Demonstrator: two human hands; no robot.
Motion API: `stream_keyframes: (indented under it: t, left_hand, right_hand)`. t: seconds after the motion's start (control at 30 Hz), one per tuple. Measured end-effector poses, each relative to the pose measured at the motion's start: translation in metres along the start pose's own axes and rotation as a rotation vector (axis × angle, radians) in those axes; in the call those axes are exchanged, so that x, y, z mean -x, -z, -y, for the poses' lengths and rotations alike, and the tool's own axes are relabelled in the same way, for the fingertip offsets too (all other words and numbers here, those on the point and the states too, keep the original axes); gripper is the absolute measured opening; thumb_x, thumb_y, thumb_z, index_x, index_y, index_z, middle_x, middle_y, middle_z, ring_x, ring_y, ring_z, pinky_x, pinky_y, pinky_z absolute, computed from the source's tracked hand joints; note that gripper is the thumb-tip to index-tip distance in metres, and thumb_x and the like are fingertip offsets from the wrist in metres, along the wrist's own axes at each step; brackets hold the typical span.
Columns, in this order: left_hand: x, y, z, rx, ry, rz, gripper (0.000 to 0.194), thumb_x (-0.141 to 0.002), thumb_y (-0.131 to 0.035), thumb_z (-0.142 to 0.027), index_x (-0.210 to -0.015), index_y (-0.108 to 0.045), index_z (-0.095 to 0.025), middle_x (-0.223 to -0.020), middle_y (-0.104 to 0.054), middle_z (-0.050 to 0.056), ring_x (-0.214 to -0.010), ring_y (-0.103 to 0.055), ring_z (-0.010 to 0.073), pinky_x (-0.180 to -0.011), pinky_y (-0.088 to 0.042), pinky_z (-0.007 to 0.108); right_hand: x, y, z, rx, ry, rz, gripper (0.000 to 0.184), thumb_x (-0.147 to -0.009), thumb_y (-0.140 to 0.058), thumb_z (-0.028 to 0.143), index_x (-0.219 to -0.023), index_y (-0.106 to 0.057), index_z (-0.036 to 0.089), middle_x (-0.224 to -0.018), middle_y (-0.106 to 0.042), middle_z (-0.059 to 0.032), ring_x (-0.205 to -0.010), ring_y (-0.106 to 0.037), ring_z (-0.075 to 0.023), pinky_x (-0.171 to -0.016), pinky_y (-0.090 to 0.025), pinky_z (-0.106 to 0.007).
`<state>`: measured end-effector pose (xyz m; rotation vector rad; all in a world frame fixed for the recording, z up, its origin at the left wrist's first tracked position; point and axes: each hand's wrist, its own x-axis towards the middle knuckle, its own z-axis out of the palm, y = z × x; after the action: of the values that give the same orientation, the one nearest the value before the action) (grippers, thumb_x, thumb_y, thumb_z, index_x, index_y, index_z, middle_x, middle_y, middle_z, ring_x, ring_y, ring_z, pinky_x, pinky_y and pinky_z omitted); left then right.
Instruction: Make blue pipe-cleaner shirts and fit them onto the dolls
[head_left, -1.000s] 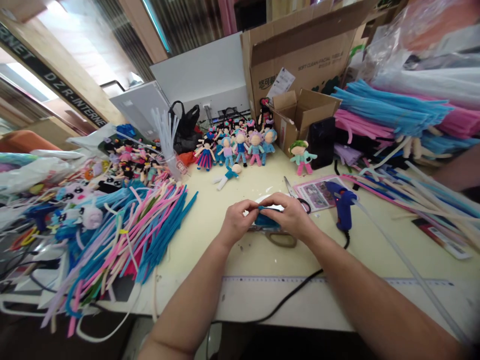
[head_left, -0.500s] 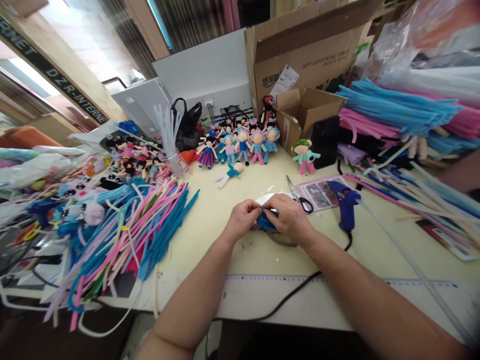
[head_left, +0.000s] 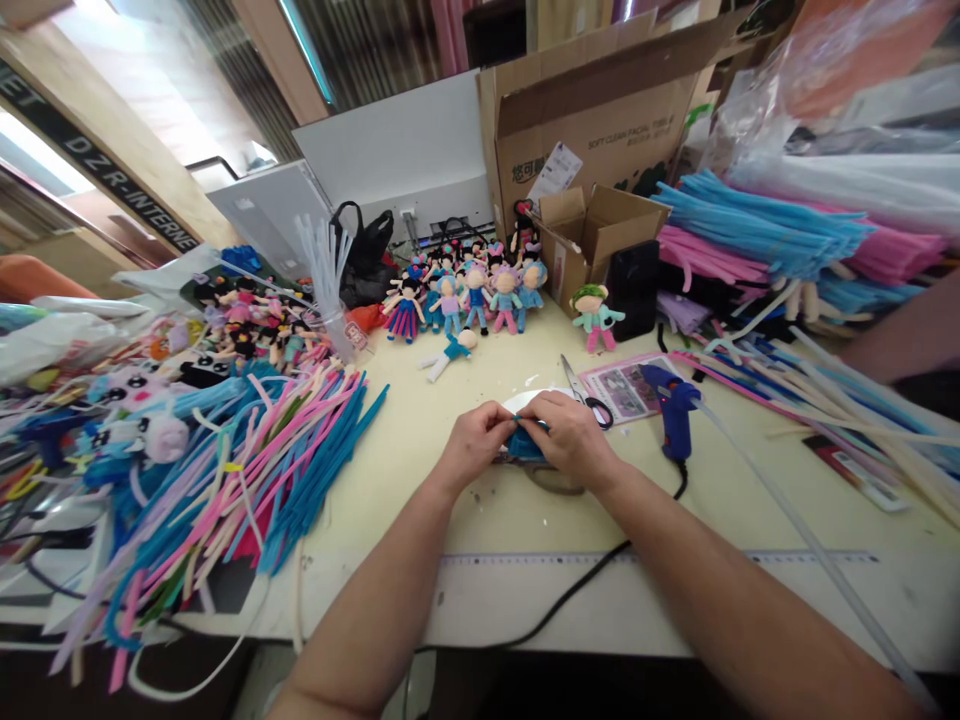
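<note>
Close together at the middle of the table, both hands are closed on a small teal-blue piece that looks like bent pipe cleaner (head_left: 526,444). My left hand (head_left: 469,447) pinches its left side between thumb and fingertips. From the right, my right hand (head_left: 576,437) pinches the upper edge, hiding part of it. The piece's exact shape is covered by the fingers. A pair of scissors (head_left: 598,410) lies just beyond my right hand, on a white sheet and a picture card (head_left: 626,388). Farther right, a blue glue gun (head_left: 673,412) rests on the table.
Loose pipe cleaners (head_left: 322,470) are heaped at left; more blue bundles (head_left: 765,225) lie at right. Finished dolls (head_left: 476,290) stand at the back, and one doll (head_left: 456,347) lies before them. A black cable (head_left: 566,597) crosses the ruler (head_left: 480,560) near the front edge.
The whole view has shifted slightly, so things appear a little farther left. Both hands keep pinching the blue piece, with only slight finger movement.
</note>
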<state>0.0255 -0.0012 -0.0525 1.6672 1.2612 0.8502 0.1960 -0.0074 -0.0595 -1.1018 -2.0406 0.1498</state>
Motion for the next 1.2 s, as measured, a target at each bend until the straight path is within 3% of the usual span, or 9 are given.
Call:
stream_keyframes:
  t: [0.33,0.6,0.77,0.9,1.0,1.1,1.2]
  left_hand:
    - [-0.003,-0.004,0.004,0.033,-0.004,-0.087,0.012,-0.073,-0.054,-0.026,-0.066,-0.052,-0.017,-0.054,-0.046,-0.005,-0.053,-0.042,0.0087,-0.051,-0.033,0.020]
    - [-0.001,-0.012,-0.003,0.207,0.183,-0.099,0.012,-0.068,-0.056,-0.026,-0.061,-0.050,-0.017,-0.047,-0.048,-0.006,-0.045,-0.044,0.0080,-0.046,-0.032,0.019]
    - [0.000,-0.010,-0.005,0.289,0.198,-0.097,0.012,-0.066,-0.059,-0.026,-0.062,-0.052,-0.016,-0.047,-0.050,-0.006,-0.045,-0.045,0.0072,-0.045,-0.032,0.018]
    - [-0.004,-0.003,-0.005,0.287,0.129,-0.113,0.016,-0.066,-0.064,-0.030,-0.065,-0.057,-0.015,-0.050,-0.053,-0.004,-0.047,-0.046,0.0072,-0.047,-0.035,0.019]
    - [-0.007,0.001,-0.004,0.262,0.057,-0.115,0.019,-0.068,-0.065,-0.033,-0.071,-0.062,-0.014,-0.053,-0.055,-0.003,-0.049,-0.047,0.0077,-0.047,-0.036,0.020]
    - [-0.007,0.003,-0.002,0.222,0.004,-0.125,0.020,-0.071,-0.064,-0.034,-0.076,-0.066,-0.014,-0.056,-0.056,-0.002,-0.051,-0.048,0.0081,-0.049,-0.037,0.020]
    - [-0.006,0.003,-0.002,0.198,-0.010,-0.102,0.021,-0.074,-0.062,-0.033,-0.080,-0.068,-0.014,-0.060,-0.059,-0.001,-0.054,-0.051,0.0088,-0.052,-0.041,0.021]
  right_hand:
    - [-0.002,0.000,0.006,0.106,0.085,0.047,0.021,-0.092,-0.046,0.017,-0.078,-0.062,0.016,-0.080,-0.062,-0.0060,-0.081,-0.053,-0.0181,-0.075,-0.040,-0.028]
    - [-0.003,-0.001,0.012,0.251,0.179,0.030,0.022,-0.088,-0.047,0.014,-0.068,-0.056,0.016,-0.072,-0.056,-0.0051,-0.073,-0.047,-0.0183,-0.068,-0.035,-0.030]
    - [-0.003,-0.003,0.014,0.228,0.166,0.027,0.025,-0.089,-0.044,0.014,-0.068,-0.058,0.016,-0.071,-0.057,-0.0060,-0.072,-0.047,-0.0190,-0.068,-0.037,-0.031]
    - [-0.004,-0.001,0.008,-0.061,0.051,0.045,0.023,-0.092,-0.044,0.019,-0.084,-0.066,0.017,-0.085,-0.064,-0.0068,-0.083,-0.055,-0.0185,-0.077,-0.042,-0.030]
    - [-0.006,0.000,0.001,-0.357,-0.176,0.026,0.022,-0.092,-0.047,0.024,-0.098,-0.067,0.019,-0.098,-0.067,-0.0055,-0.092,-0.059,-0.0168,-0.085,-0.044,-0.029]
    - [-0.007,-0.002,-0.006,-0.490,-0.412,0.078,0.021,-0.088,-0.052,0.031,-0.097,-0.068,0.019,-0.094,-0.069,-0.0039,-0.088,-0.062,-0.0173,-0.082,-0.045,-0.030]
    - [-0.006,-0.005,-0.010,-0.534,-0.503,0.161,0.017,-0.081,-0.060,0.033,-0.087,-0.069,0.019,-0.083,-0.069,-0.0013,-0.078,-0.061,-0.0166,-0.073,-0.046,-0.028]
